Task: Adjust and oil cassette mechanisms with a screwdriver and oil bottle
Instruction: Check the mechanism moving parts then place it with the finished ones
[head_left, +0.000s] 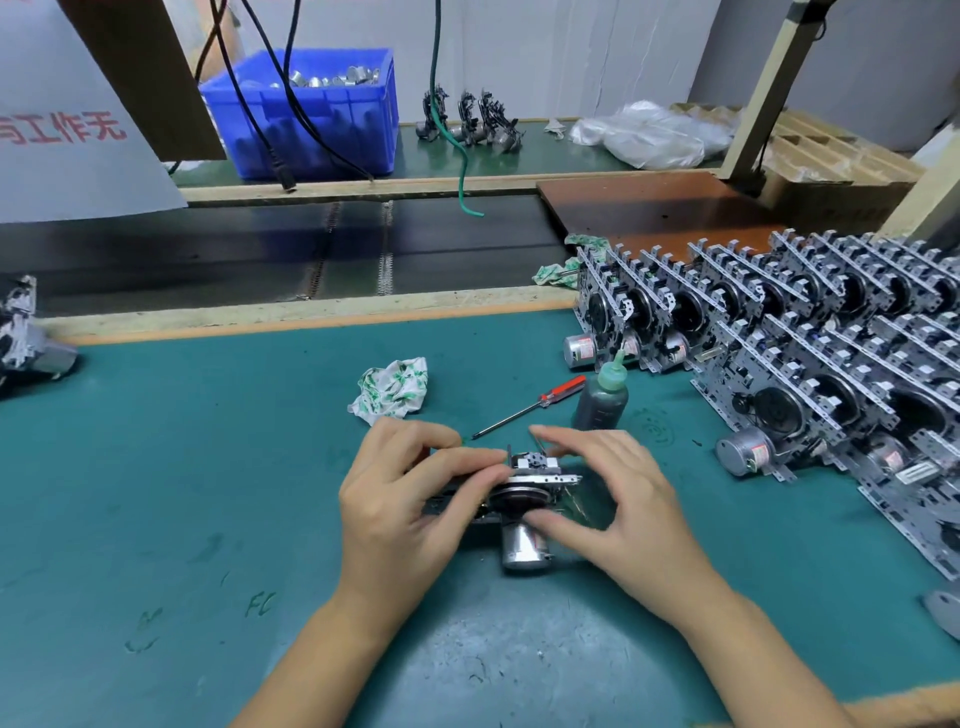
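- My left hand (410, 499) fingers grip a cassette mechanism (524, 493) at frame centre on the desk (182, 467).
- My right hand (618, 499) pinches its other side.
- Screwdriver (530, 406) and oil bottle (602, 397) lie just above.

Cassette mechanism (524, 493) flat on mat; screwdriver (530, 406), oil bottle (602, 397) behind.

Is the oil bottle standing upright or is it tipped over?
Upright: the oil bottle stands on the green mat, nozzle pointing up, beside the screwdriver.

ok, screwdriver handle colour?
Red, translucent-looking; the screwdriver lies on the mat, head view.
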